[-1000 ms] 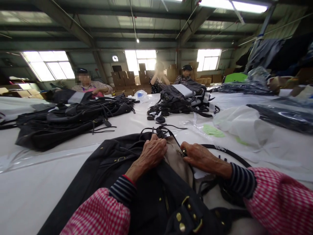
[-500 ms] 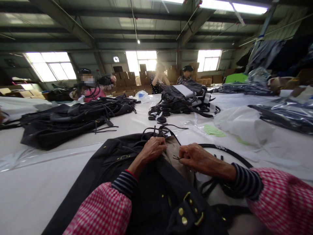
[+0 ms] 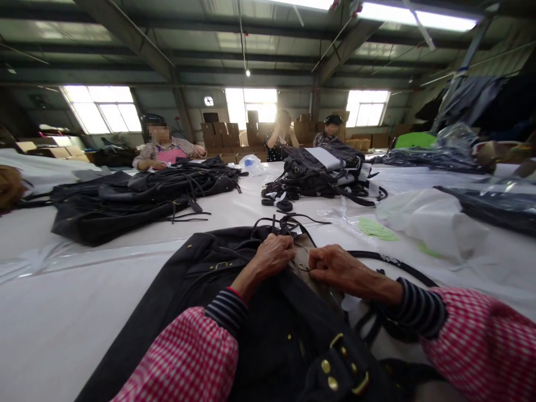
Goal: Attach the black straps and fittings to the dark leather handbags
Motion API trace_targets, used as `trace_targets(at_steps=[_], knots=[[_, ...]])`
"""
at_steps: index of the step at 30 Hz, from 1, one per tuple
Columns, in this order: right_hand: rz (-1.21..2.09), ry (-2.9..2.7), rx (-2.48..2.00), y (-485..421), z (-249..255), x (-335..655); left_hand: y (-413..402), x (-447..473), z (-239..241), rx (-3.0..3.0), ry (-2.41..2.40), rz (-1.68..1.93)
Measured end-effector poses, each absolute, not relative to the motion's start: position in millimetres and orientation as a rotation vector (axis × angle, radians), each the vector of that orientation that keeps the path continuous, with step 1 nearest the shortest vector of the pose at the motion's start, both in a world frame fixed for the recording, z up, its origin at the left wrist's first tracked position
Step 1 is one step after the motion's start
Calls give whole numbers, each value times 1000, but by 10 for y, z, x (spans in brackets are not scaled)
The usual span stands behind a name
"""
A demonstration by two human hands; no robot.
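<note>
A black handbag [image 3: 201,290] with brass studs and a tan lining lies open on the white table [image 3: 54,329] right before me. My left hand [image 3: 274,255] is closed on the bag's upper edge near its thin black cords. My right hand [image 3: 335,267] pinches a small brass zipper pull [image 3: 302,268] at the bag's opening, close beside the left hand. A black strap [image 3: 393,262] curves out to the right of the bag.
Heaps of black bags lie at the left [image 3: 138,195] and in the middle [image 3: 318,167] of the table. White wrapping [image 3: 427,218] and plastic-covered bags [image 3: 494,204] are at the right. Three people sit at the far side, one in a pink top [image 3: 167,153]. Cardboard boxes [image 3: 226,134] stand behind.
My right hand has slid the zipper pull leftward, closer to my left hand. The view has shifted a little to the left. The person in pink lowered a raised bag.
</note>
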State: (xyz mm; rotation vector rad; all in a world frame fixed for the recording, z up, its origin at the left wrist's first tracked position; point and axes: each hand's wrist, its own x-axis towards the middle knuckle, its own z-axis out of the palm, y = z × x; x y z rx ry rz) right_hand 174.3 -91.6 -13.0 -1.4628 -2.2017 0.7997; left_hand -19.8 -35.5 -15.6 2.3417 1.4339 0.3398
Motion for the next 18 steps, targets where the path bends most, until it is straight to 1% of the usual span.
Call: trace_targets(at_steps=[18], knots=[[790, -2210, -1461, -912, -120, 1758, -361, -189, -134, 2355, 1420, 360]])
